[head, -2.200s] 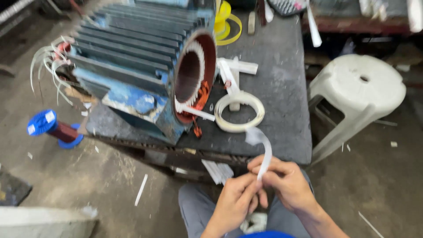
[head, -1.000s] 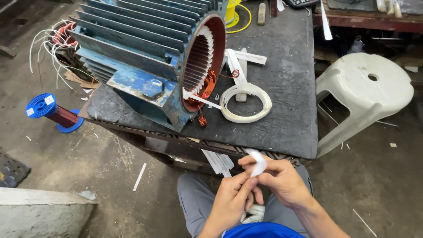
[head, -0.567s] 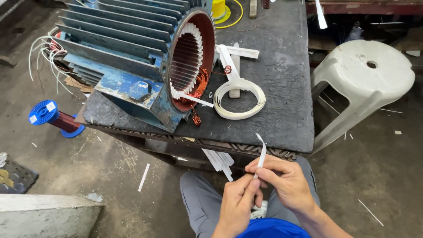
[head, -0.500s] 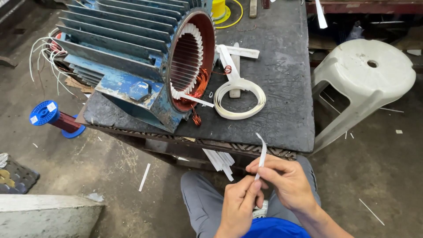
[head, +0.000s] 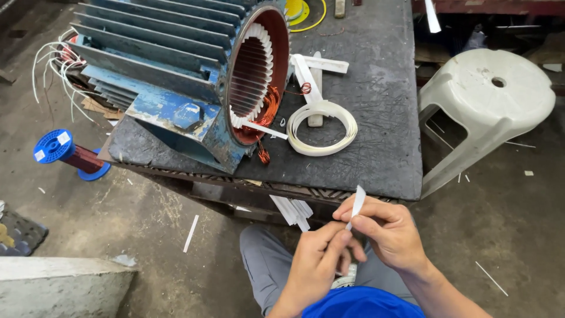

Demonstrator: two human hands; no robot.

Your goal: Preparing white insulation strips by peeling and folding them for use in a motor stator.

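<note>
Both hands meet low in the head view, just in front of the person's lap and below the near edge of the dark workbench (head: 376,135). The right hand (head: 391,232) pinches a narrow white paper strip (head: 356,203) between thumb and forefinger, closed on its lower part; the left hand (head: 321,259) closes its fingertips on the strip's bottom end, touching the right hand's fingers. The strip's long axis runs nearly upright, leaning slightly right at the top, its free end rising above both hands toward the bench edge. The right hand sits higher on the strip, the left lower and nearer the body. Up and left of the hands, well apart, lies the blue finned motor stator (head: 194,88) on its side, open bore facing the person, with white slot liners and copper winding showing. A coil of white strip (head: 322,128) rests on the bench just beside the bore. A blue wire spool (head: 67,154) lies on the floor at left; a white plastic stool (head: 485,103) stands at right.
</note>
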